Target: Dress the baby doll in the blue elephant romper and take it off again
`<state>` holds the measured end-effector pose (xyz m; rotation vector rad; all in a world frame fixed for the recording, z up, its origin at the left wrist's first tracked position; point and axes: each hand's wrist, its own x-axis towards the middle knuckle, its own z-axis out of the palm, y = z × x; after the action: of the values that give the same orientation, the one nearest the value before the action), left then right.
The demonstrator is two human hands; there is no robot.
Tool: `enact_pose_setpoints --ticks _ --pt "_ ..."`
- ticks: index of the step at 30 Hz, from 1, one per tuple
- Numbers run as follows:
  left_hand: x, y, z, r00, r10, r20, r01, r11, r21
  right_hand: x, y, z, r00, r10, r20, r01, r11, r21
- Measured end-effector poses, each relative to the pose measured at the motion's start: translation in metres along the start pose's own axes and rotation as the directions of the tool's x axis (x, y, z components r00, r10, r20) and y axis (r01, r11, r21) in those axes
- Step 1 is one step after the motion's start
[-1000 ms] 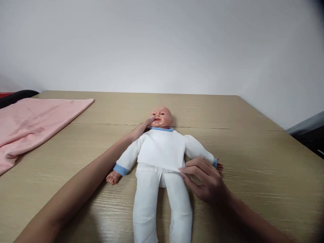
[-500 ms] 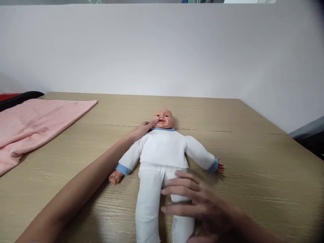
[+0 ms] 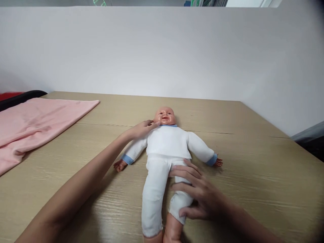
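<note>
A baby doll (image 3: pixel 165 141) in a white top and white trousers lies on its back on the wooden table (image 3: pixel 253 162), head away from me. My left hand (image 3: pixel 141 129) rests on the doll's shoulder beside its chin, fingers stretched along the collar. My right hand (image 3: pixel 196 192) is wrapped round the doll's right-side trouser leg near the thigh, thumb underneath, fingers over the cloth. The trouser cuff on that leg is pushed up and bare plastic shin (image 3: pixel 173 229) shows at the bottom edge.
A pink cloth (image 3: pixel 32 123) lies spread at the table's far left. A dark chair back (image 3: pixel 20 98) shows behind it. A white partition wall (image 3: pixel 162 50) runs along the table's far edge. A dark object (image 3: pixel 310 138) sits off the right side.
My right hand left the hem of the doll's top and came down onto its trouser leg, closing round it. The doll shifted up the table and its bare shin now shows. My left hand slid from cheek to shoulder.
</note>
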<state>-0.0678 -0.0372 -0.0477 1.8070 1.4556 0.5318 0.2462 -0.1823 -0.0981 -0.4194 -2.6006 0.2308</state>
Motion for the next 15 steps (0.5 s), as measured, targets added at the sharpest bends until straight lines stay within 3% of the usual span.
enact_pose_setpoints --ticks 6,11,15 --pt "-0.004 0.002 0.011 0.995 0.085 -0.050 -0.081 0.993 0.081 -0.001 0.010 0.001 0.997 0.060 -0.054 -0.059 0.998 0.009" --pt "0.001 -0.006 0.019 0.982 0.154 -0.105 -0.131 0.971 0.199 -0.003 0.006 -0.005 0.994 0.022 -0.106 -0.009 0.993 0.120" --pt "-0.004 -0.009 0.022 0.980 0.171 -0.100 -0.140 0.957 0.255 -0.006 0.003 -0.007 0.955 0.096 -0.281 -0.073 0.993 0.093"
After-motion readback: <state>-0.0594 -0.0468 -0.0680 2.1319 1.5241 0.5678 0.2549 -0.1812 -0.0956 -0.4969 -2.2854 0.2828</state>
